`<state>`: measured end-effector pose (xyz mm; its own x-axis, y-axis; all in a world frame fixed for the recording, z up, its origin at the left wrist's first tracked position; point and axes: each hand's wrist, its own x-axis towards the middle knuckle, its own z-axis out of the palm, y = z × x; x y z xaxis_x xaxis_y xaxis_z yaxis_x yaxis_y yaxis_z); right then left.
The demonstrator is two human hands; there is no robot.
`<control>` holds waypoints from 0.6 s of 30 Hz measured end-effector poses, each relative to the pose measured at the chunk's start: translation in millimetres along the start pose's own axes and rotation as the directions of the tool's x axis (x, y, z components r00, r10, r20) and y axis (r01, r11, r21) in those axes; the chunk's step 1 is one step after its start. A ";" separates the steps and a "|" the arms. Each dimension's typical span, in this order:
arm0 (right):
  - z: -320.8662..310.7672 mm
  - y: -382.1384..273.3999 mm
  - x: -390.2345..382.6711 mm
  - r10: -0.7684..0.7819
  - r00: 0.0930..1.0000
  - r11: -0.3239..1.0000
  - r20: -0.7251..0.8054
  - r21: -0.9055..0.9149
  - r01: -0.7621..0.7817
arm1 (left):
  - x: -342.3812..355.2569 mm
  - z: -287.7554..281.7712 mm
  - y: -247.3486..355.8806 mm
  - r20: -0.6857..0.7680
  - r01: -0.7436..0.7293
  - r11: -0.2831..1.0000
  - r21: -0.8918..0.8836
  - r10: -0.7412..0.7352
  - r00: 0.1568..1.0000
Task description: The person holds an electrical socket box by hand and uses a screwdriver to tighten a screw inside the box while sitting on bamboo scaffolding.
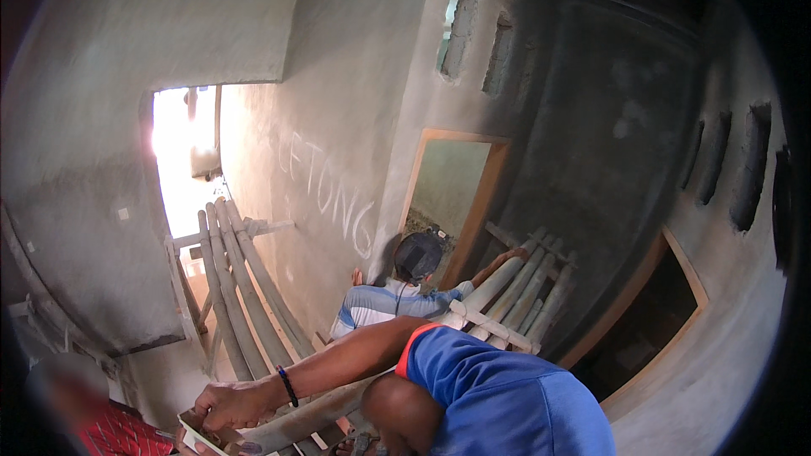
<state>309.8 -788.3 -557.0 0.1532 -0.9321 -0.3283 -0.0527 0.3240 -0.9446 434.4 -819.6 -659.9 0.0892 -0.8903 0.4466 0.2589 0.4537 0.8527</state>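
Note:
My right arm, in a blue sleeve, crosses the lower middle to my right hand [224, 405], which wears a dark beaded band at the wrist. Its bent fingers grip the edge of a pale, flat-sided object [203, 435] at the bottom edge, whose full shape is hidden. What looks like part of my left hand [187, 447] shows beside that object, mostly cut off, so its grip is unclear. My bare knee is below the arm, over round poles [296, 425].
A person in red [118, 435] is at lower left. Another in a cap and striped shirt [363, 308] reaches onto raised poles [515, 304] at right. More poles [236, 270] lead toward a bright doorway [177, 143]. Plastered walls [338, 76] hold openings and wooden frames [463, 139].

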 end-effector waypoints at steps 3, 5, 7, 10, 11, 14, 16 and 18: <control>9.3 -4.4 10.1 -0.059 0.997 0.998 0.048 -0.005 0.060 | 17.7 -12.5 33.6 0.087 -0.103 0.989 0.105 0.094 0.992; 14.7 -7.7 12.2 -0.059 0.996 0.998 0.070 -0.008 0.059 | 23.7 -19.0 47.6 0.140 -0.141 0.978 0.156 0.119 0.983; 10.8 -2.9 9.3 -0.054 0.995 0.998 0.083 0.023 0.052 | 17.9 -13.3 50.9 0.179 -0.101 0.984 0.147 0.074 0.981; 17.7 -14.3 7.0 -0.062 0.991 0.998 0.115 0.010 0.061 | 20.3 -24.0 2.6 -0.035 -0.110 0.941 0.320 0.128 0.991; 14.8 -12.1 5.5 -0.052 0.993 0.999 0.110 0.008 0.051 | 16.3 -21.6 -1.0 -0.011 -0.098 0.972 0.216 0.102 0.995; 10.9 -3.2 8.6 -0.032 0.995 0.999 0.099 0.030 0.029 | 11.3 -12.4 4.6 0.021 -0.072 0.997 -0.001 0.072 0.997; 15.2 7.2 17.6 -0.087 0.995 0.996 -0.043 -0.031 0.086 | 13.0 -8.7 9.6 -0.011 -0.081 0.997 -0.013 0.081 0.997; 13.9 12.9 20.6 -0.104 0.990 0.994 -0.100 -0.054 0.099 | 15.3 -7.2 10.9 -0.027 -0.096 0.995 -0.006 0.096 0.995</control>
<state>326.0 -801.1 -575.9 0.0583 -0.9722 -0.2268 -0.0903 0.2211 -0.9711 445.6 -828.5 -645.7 0.1395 -0.8435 0.5188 0.2550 0.5368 0.8042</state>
